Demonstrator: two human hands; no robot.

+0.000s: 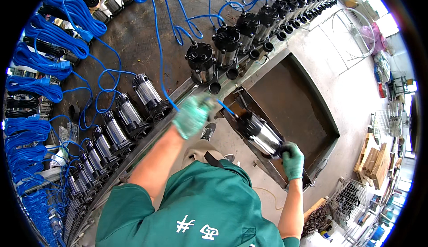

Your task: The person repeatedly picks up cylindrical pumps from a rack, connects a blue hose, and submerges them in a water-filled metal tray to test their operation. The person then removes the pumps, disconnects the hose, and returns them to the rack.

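A shiny steel submersible pump (264, 138) with black ends lies tilted over the near edge of a dark metal tank. My right hand (292, 160), in a green glove, grips its black lower end. My left hand (192, 117), also gloved in green, is smeared by motion. The blue cable (226, 107) of the pump runs into that hand, and blue cable (159, 55) comes out on its far side, so the fingers appear closed round it. Just beyond my left hand stands another pump (200, 62), upright on the bench edge with its black outlet facing me.
The water-filled tank (327, 100) sits to the right of the bench. A row of upright pumps (267, 17) runs to the far right. More pumps (129, 109) lie at the left, beside coiled blue cables (49, 33). Wood pieces (376, 162) and a wire basket (350, 200) stand on the right.
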